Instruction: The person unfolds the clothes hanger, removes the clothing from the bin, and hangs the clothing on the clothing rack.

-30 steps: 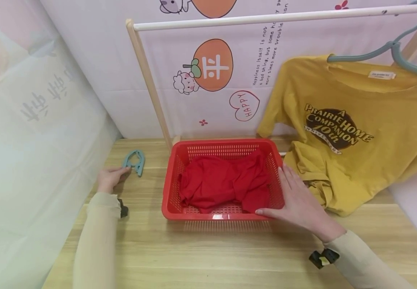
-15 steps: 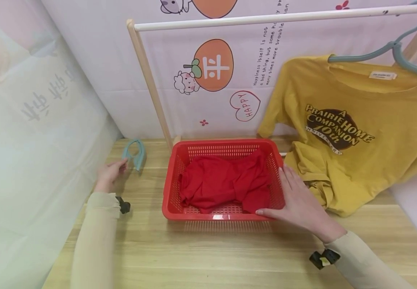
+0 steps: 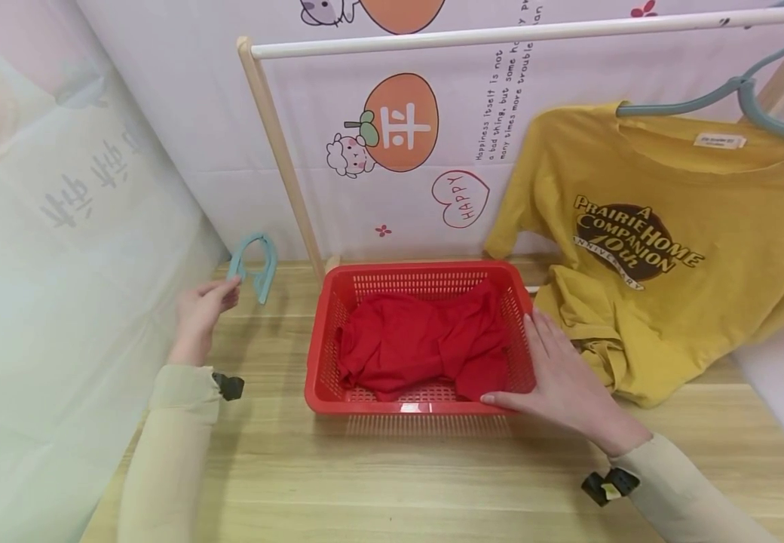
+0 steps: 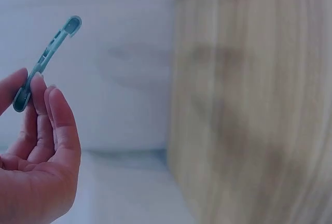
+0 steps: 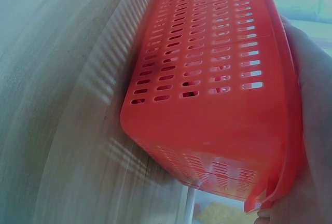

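Head view: the left hand (image 3: pixel 203 311) pinches a blue hanger (image 3: pixel 267 283), which juts out ahead; both have risen, so the hanger now seems free of the tabletop (image 3: pixel 338 483); right of that grip, the right hand (image 3: pixel 565 377), thumb spread, rests on a red basket (image 3: pixel 378 408).

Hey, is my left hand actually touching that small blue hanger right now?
Touching. The left wrist view shows it: the left hand pinches the lower end of the small blue hanger between thumb and fingers.
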The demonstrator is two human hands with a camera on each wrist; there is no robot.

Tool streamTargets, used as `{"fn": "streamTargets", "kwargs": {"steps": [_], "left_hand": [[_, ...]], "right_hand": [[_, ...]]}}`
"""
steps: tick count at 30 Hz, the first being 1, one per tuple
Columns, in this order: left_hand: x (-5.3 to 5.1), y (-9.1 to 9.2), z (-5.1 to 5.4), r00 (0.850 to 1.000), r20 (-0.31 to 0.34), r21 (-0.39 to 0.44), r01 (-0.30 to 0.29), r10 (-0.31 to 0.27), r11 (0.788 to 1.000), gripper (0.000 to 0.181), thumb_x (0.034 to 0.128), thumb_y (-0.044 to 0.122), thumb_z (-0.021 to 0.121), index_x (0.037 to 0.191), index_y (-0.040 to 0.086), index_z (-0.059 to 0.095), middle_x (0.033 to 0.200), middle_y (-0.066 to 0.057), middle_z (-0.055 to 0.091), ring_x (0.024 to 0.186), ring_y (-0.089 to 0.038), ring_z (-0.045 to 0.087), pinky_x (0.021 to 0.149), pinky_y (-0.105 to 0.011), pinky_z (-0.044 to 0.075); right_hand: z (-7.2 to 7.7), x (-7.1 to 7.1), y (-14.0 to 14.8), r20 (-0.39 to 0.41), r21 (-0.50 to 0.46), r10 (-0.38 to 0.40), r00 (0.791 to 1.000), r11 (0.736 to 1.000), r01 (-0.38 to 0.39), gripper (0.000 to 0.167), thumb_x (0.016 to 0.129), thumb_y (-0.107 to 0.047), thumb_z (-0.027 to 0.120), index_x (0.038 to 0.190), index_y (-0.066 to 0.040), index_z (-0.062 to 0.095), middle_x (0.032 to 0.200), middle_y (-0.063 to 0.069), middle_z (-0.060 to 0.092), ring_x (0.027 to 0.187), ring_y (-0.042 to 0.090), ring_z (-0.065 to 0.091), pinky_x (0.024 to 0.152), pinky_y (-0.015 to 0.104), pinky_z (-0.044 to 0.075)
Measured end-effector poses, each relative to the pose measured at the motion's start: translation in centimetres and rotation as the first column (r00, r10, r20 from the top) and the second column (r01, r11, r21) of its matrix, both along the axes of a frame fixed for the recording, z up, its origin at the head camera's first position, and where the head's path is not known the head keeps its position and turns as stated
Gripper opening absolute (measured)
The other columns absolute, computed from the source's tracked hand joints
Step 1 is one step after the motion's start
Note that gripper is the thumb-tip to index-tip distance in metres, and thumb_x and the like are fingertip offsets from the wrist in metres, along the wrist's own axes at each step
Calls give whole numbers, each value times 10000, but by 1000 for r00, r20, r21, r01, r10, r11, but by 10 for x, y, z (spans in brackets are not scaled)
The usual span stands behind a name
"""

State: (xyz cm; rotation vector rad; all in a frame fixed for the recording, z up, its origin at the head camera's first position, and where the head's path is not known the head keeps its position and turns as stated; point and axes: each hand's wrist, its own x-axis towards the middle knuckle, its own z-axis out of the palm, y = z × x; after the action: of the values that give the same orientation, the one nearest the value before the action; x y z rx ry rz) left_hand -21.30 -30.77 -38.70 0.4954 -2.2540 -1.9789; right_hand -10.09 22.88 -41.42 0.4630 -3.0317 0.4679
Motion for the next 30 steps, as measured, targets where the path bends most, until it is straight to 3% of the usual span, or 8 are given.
{"fn": "streamTargets", "kwargs": {"steps": [5, 12, 20, 24, 30], "left_hand": [[10, 9, 15, 996, -85, 21, 10, -8, 1000, 321, 931, 287, 780, 1073, 3, 736, 902, 45, 716, 877, -115, 660, 853, -218, 542], [23, 23, 31, 985, -169, 92, 30, -14, 995, 192, 916, 208, 798, 955, 22, 775, 828, 16, 723, 791, -112, 674, 794, -210, 562], [37, 55, 51, 967, -229, -26, 111, -114, 993, 224, 932, 232, 781, 943, 8, 772, 812, 17, 710, 794, -133, 683, 833, -247, 549], [37, 72, 55, 962, -226, -80, 139, -154, 987, 244, 934, 258, 777, 954, 15, 762, 794, 42, 715, 776, -128, 701, 876, -274, 531], [31, 99, 53, 942, -246, -74, 215, -227, 974, 251, 934, 264, 776, 958, 15, 755, 791, 22, 721, 768, -152, 701, 857, -317, 549]], "right_hand": [[0, 0, 0, -2, 0, 0, 1000, 1000, 0, 1364, 739, -886, 590, 1591, 67, 116, 1660, 256, 73, 1527, 401, 65, 1182, 588, 191], [1, 1, 0, -8, 2, 9, 1000, 1000, -9, 1360, 748, -877, 596, 1586, 78, 114, 1666, 242, 30, 1527, 401, 57, 1194, 569, 169], [0, 1, -1, -19, -3, 11, 1000, 1000, -12, 1360, 745, -877, 601, 1588, 75, 117, 1663, 252, 55, 1527, 398, 67, 1194, 567, 170], [0, 1, -1, -18, -5, 13, 1000, 1000, -13, 1359, 745, -869, 611, 1585, 80, 121, 1660, 258, 59, 1525, 402, 69, 1191, 573, 178], [-4, 0, 0, -33, -5, 11, 999, 1000, -11, 1356, 743, -861, 626, 1593, 63, 112, 1673, 217, 20, 1532, 375, 60, 1202, 541, 168]]}}
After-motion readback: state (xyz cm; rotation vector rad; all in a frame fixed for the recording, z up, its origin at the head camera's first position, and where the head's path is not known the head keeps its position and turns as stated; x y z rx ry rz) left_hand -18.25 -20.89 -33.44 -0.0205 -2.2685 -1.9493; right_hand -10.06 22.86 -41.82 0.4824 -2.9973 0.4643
